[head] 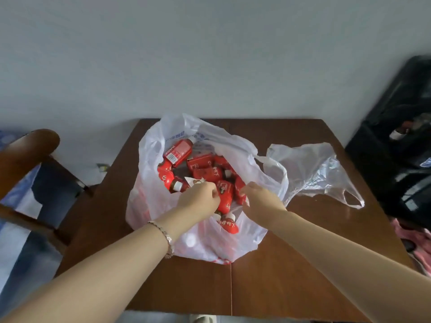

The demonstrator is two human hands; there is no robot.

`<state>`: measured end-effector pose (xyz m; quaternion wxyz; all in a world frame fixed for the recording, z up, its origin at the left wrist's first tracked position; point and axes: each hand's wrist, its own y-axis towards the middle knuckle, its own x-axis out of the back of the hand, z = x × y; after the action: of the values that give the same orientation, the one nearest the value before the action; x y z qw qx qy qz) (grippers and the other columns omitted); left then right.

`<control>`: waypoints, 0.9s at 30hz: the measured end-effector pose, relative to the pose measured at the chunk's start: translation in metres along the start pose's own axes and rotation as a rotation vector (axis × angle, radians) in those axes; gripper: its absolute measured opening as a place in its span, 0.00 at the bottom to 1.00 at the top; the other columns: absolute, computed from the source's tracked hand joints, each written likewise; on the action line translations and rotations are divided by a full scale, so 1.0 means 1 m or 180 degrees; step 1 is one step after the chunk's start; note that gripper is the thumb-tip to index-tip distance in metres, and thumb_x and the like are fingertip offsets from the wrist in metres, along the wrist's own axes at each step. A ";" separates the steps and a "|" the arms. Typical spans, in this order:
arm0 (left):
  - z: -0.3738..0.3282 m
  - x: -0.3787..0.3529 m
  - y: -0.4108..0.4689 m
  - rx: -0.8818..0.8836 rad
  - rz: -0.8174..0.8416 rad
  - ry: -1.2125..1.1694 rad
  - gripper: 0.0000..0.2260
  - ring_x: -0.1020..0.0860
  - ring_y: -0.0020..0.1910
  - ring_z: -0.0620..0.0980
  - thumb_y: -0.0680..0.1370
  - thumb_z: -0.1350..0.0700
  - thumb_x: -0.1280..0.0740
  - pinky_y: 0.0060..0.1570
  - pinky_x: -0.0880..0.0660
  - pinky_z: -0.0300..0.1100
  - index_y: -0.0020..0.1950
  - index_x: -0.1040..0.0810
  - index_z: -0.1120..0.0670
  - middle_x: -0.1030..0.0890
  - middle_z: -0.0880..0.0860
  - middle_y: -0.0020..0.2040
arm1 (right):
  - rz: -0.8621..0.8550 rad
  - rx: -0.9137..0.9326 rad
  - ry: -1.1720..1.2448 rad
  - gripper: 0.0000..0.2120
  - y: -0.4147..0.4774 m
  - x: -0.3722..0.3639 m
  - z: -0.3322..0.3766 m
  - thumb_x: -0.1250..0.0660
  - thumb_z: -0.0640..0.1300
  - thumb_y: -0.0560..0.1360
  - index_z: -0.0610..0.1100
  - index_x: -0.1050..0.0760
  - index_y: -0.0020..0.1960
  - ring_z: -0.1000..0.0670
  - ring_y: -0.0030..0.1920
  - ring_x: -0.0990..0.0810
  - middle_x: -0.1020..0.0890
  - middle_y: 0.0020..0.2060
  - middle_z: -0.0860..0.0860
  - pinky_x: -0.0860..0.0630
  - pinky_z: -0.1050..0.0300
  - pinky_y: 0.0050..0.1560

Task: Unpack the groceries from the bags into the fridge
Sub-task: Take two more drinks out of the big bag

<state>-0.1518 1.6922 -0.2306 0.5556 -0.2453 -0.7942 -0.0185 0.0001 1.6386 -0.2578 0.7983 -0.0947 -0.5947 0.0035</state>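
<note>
The left grip (198,198), a bracelet (166,238) on its wrist, is curled knuckles-up inside the mouth of the white bag (154,159). Its fingertips are at a red bottle (225,194), but I cannot tell whether they have closed on it. The right grip (258,197) comes in from 3 o'clock with its fingers bent down onto a neighbouring bottle (240,191). Whether it has a hold there is hidden too.

The groceries are a heap of red bottles (178,153) lying crosswise in the bag, which stands at the middle of the tabletop (303,252). A slack clear bag (312,169) lies at 3 o'clock from it, and a chair (30,145) stands at 9 o'clock. The fridge is not in view.

The step in hand looks like lifting bottles out. Each grip would do best to wrap a bottle round its body, not its cap, and to take the top ones first, since those below prop the rest. The film is thin and loose, so lift straight up through the mouth, or the rim may snag and drag the bag over. A white paper slip (192,181) sits at 11 o'clock from the left grip, so keep it out of the hold.
</note>
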 end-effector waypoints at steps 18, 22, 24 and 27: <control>0.022 -0.076 0.100 -0.1083 0.1271 0.1923 0.15 0.26 0.58 0.57 0.78 0.59 0.38 0.53 0.29 0.47 0.65 0.30 0.56 0.27 0.57 0.61 | 0.0322 0.0003 -0.1299 0.20 0.113 -0.031 -0.030 0.25 0.39 0.64 0.43 0.24 0.54 0.48 0.50 0.23 0.23 0.50 0.47 0.25 0.57 0.41; 0.019 -0.084 0.104 -0.1575 0.1336 0.2511 0.17 0.25 0.54 0.61 0.76 0.61 0.34 0.46 0.28 0.49 0.65 0.28 0.60 0.32 0.61 0.62 | 0.0664 -0.0021 -0.0699 0.19 0.123 -0.031 -0.056 0.39 0.39 0.76 0.47 0.36 0.66 0.46 0.53 0.26 0.31 0.58 0.48 0.27 0.56 0.47; 0.020 -0.087 0.102 -0.1811 0.1265 0.2594 0.19 0.22 0.46 0.59 0.71 0.61 0.29 0.39 0.29 0.46 0.61 0.25 0.57 0.31 0.61 0.61 | 0.0755 -0.0045 -0.0406 0.20 0.130 -0.028 -0.062 0.36 0.43 0.74 0.50 0.35 0.65 0.46 0.46 0.26 0.30 0.54 0.49 0.25 0.54 0.49; 0.026 -0.096 0.099 -0.1754 0.1152 0.2826 0.18 0.27 0.21 0.51 0.48 0.55 0.19 0.22 0.37 0.38 0.33 0.18 0.51 0.19 0.53 0.45 | 0.0759 0.0020 -0.0347 0.17 0.130 -0.028 -0.061 0.39 0.52 0.76 0.50 0.36 0.63 0.48 0.41 0.28 0.30 0.52 0.50 0.26 0.55 0.44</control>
<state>-0.1090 1.7516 -0.3502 0.7466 -0.4829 -0.3946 -0.2315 0.0638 1.7539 -0.3217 0.7590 -0.1619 -0.6218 0.1055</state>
